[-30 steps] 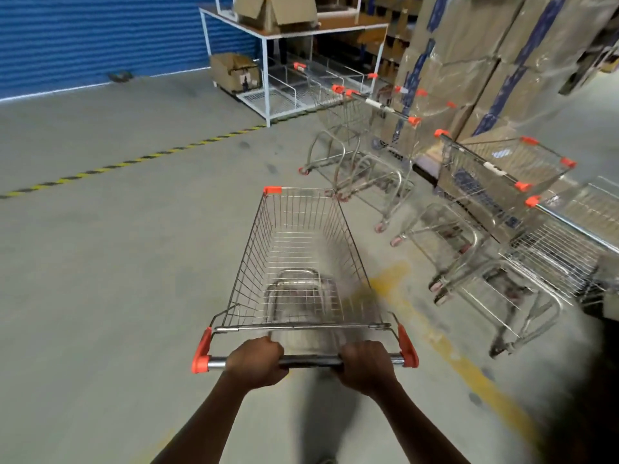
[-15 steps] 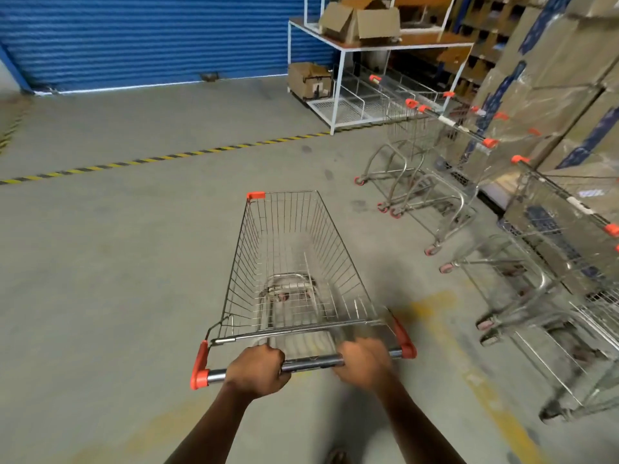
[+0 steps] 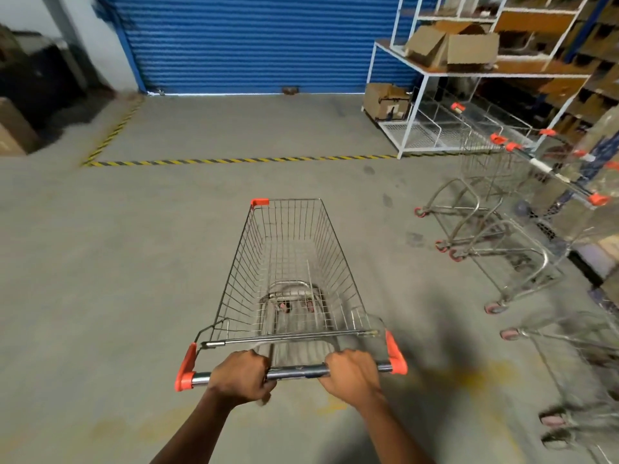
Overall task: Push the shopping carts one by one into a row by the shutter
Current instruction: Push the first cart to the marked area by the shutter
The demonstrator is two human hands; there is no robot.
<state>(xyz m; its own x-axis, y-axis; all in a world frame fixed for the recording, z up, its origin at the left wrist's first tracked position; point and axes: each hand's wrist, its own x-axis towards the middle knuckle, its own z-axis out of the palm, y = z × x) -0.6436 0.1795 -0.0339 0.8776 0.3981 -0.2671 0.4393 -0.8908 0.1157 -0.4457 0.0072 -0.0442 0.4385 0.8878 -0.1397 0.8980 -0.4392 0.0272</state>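
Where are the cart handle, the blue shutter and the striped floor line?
cart handle [image 3: 299, 371]: head view, bare bar between hands.
blue shutter [image 3: 251, 41]: head view, middle slats.
striped floor line [image 3: 234, 160]: head view, mid-stripe.

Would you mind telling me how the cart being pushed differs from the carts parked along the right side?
The pushed cart is gripped at its handle by the left hand and right hand; the parked carts stand untouched. The pushed cart points toward the blue shutter, alone on open floor; the parked carts sit close together beside the white rack, facing sideways. Both are wire baskets with orange corner caps.
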